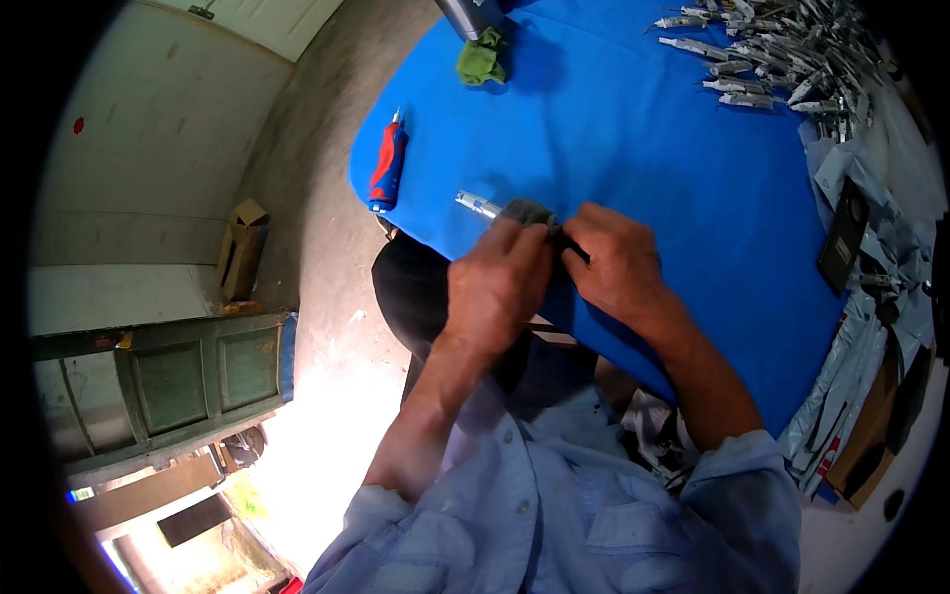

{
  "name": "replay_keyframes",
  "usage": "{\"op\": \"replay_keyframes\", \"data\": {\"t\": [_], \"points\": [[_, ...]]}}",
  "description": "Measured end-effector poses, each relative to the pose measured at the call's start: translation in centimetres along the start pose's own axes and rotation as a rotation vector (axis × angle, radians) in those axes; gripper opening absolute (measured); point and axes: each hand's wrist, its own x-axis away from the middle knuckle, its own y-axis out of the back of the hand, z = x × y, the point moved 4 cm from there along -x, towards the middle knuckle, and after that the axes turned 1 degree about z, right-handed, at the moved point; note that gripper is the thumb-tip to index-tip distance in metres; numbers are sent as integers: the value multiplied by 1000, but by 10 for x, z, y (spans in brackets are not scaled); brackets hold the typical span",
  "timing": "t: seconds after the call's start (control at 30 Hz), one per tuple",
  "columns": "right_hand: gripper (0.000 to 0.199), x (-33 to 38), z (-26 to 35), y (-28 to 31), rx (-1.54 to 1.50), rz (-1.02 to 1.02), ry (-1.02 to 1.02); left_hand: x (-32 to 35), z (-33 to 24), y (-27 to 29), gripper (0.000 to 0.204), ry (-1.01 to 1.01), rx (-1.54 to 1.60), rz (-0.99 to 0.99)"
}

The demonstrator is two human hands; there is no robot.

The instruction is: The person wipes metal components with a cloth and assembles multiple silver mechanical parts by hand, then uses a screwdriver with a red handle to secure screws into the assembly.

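Observation:
Over the near edge of the blue-covered table, my left hand (500, 272) is closed around a slim silver metal tool (477, 204), whose slotted end sticks out to the left. A dark grey bunched piece, seemingly a cloth (527, 211), lies around the tool at my left fingertips. My right hand (616, 255) is closed at the other end, its fingers curled against the dark cloth. What sits between the right thumb and fingers is mostly hidden. To the left of both hands lies a red and blue pen-shaped power tool (388, 163) with a thin metal tip.
A heap of silver metal tools (772, 69) covers the far right of the blue table cover (633, 119). A green cloth (482, 59) lies beside a metal cylinder (469, 15) at the back. Plastic bags (846, 346) and a dark flat object (844, 236) line the right edge.

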Motion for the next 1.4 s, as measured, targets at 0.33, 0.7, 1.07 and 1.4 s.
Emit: {"op": "replay_keyframes", "data": {"t": [0.33, 0.7, 1.07, 1.4], "points": [[14, 0, 0, -1, -97, 3, -15, -15, 59, 12, 12, 162, -91, -80], [15, -1, -1, 0, -35, -11, -1, -6, 7, 3, 15, 0, -2, 34], [14, -2, 1, 0, -104, 3, -13, -28, 72, 16, 11, 148, -79, -117], [13, 0, 0, 1, -66, -16, -5, -12, 15, -1, 14, -3, -25, 49]]}}
